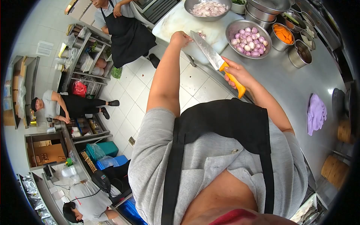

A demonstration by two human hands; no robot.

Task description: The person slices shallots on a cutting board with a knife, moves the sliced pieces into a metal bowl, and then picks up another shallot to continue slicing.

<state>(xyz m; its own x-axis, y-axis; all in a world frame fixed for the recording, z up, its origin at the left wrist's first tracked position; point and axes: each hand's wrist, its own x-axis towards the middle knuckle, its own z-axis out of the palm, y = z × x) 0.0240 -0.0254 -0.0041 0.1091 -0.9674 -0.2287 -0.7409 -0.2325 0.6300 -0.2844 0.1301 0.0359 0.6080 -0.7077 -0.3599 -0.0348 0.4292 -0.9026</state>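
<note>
My right hand point(240, 75) is wrapped round the yellow handle of a large knife point(210, 51), whose blade points up and left over the edge of a white cutting board point(170, 23). At the board's front edge is my left hand point(181, 39), its fingers drawn together near the knife tip; whatever they hold is too small to make out. Small pieces of shallot point(201, 34) lie just beyond the blade. A metal bowl of peeled shallots point(250, 42) stands right of the knife, and a bowl of sliced shallots point(210, 9) sits at the board's far side.
Metal containers, one with orange carrot pieces point(283, 34), stand at the back right. A purple cloth point(317, 113) lies on the steel counter point(279, 77). One person in a black apron point(129, 35) stands beyond the board; two other people are at the left, near shelves.
</note>
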